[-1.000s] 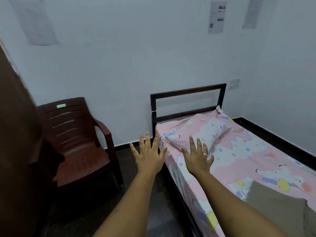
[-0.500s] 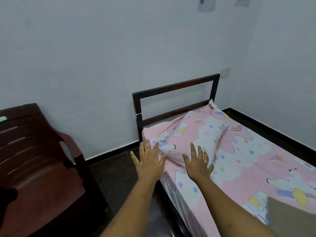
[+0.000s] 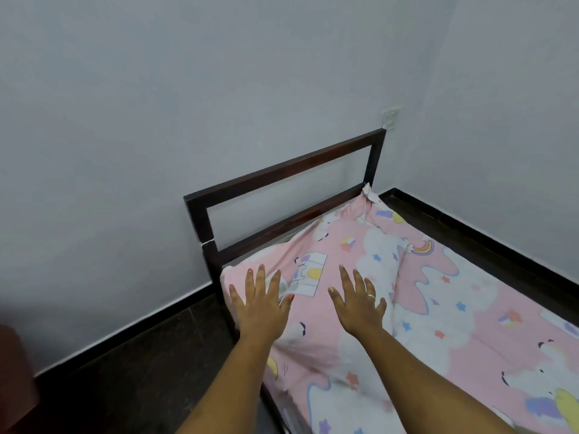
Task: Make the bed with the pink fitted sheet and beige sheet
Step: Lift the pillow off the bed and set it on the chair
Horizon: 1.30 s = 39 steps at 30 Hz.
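Observation:
The pink fitted sheet [image 3: 463, 311] with cartoon prints covers the mattress. A pillow [image 3: 338, 255] in matching pink print lies at the head end, against the dark headboard [image 3: 282, 173]. My left hand [image 3: 260, 305] lies flat with fingers spread on the pillow's near left corner. My right hand [image 3: 357, 302], with a ring, rests flat on the pillow's middle. Only a sliver of the beige sheet [image 3: 529, 430] shows at the bottom edge.
White walls meet at a corner behind the bed, with a socket [image 3: 390, 117] above the headboard's right post. Dark floor [image 3: 141, 364] lies left of the bed. A sliver of the brown chair [image 3: 12, 371] shows at the left edge.
The view has swung right and closer to the bed; the chair has slid almost out of frame. Both hands moved forward onto the pillow and now lie flat on it.

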Available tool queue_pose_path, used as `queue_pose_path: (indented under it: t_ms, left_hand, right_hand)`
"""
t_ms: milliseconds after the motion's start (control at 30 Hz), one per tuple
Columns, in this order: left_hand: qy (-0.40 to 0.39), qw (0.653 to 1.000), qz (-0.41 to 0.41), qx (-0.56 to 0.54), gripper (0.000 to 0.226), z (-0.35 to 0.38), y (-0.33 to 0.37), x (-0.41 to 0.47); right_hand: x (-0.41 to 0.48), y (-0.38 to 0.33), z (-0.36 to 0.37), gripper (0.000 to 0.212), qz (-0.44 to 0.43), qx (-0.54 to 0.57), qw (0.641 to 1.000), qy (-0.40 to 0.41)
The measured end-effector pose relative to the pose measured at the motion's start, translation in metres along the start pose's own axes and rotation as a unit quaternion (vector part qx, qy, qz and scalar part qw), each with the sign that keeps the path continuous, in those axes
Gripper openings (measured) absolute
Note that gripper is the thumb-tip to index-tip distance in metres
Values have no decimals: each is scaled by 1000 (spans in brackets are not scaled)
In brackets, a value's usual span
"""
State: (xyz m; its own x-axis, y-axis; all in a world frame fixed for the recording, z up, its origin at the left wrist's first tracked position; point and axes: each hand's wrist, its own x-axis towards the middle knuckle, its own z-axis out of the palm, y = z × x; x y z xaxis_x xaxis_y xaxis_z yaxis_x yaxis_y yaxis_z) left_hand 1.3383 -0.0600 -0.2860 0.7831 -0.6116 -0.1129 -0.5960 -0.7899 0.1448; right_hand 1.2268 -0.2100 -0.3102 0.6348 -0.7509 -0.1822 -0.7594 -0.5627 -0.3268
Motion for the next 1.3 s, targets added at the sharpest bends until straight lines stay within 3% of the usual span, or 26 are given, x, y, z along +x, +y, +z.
queue_pose_path:
  t_ms: [200, 500, 700, 933, 1133, 1300]
  left_hand:
    - [-44, 996, 74, -2, 63, 27, 21, 122]
    - [-194, 973, 114, -57, 58, 61, 21, 293]
    - [-279, 948, 71, -136, 58, 111, 38, 357]
    - [-380, 889, -45, -250, 61, 165, 52, 378]
    - [-398, 837, -149, -345, 67, 209, 55, 393]
    - [-384, 808, -196, -401, 77, 231, 65, 395]
  right_hand:
    - [96, 12, 3, 60, 84, -5, 996, -1]
    - [212, 10, 29, 58, 239, 51, 969, -28]
    - [242, 39, 57, 60, 308, 84, 945, -67]
    - [264, 112, 94, 75, 409, 170, 890, -108]
    - [272, 144, 119, 71, 459, 247, 850, -72]
    - [277, 159, 130, 84, 497, 356, 791, -26]
